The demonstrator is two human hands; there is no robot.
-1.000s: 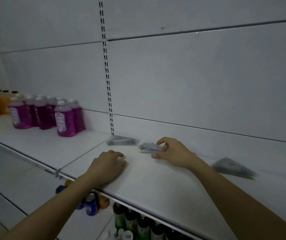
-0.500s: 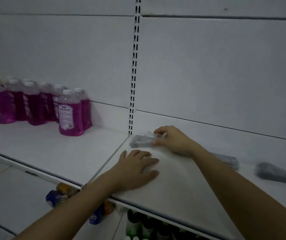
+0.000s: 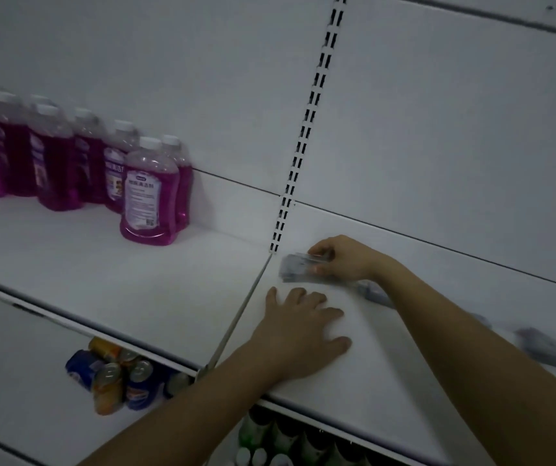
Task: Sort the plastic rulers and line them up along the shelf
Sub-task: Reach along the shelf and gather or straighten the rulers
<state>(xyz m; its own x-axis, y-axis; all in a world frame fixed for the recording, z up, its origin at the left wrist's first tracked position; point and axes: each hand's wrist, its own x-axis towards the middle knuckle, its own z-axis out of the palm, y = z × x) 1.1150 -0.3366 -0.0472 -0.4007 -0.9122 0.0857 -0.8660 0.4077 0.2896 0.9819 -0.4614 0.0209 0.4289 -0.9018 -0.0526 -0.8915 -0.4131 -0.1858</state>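
At the bottom edge of the frame, dark bottles (image 3: 283, 442) on the lower shelf show only their tops, cut off by the white shelf (image 3: 135, 290) above them. At lower left a cluster of drink cans (image 3: 118, 375) lies on that lower level, its printing too blurred to read. Just above centre-bottom the left hand (image 3: 303, 331) lies flat on the shelf, fingers spread and straight, holding nothing. Just beyond it, near the slotted upright (image 3: 307, 129), the right hand (image 3: 344, 260) pinches a packet of clear plastic rulers (image 3: 295, 268) between thumb and fingers at the shelf's back edge. Two more ruler packets (image 3: 552, 354), blurred, lie at right, one partly hidden behind the right forearm. At upper left stand purple liquid bottles (image 3: 149, 193); their white labels carry small print, illegible.
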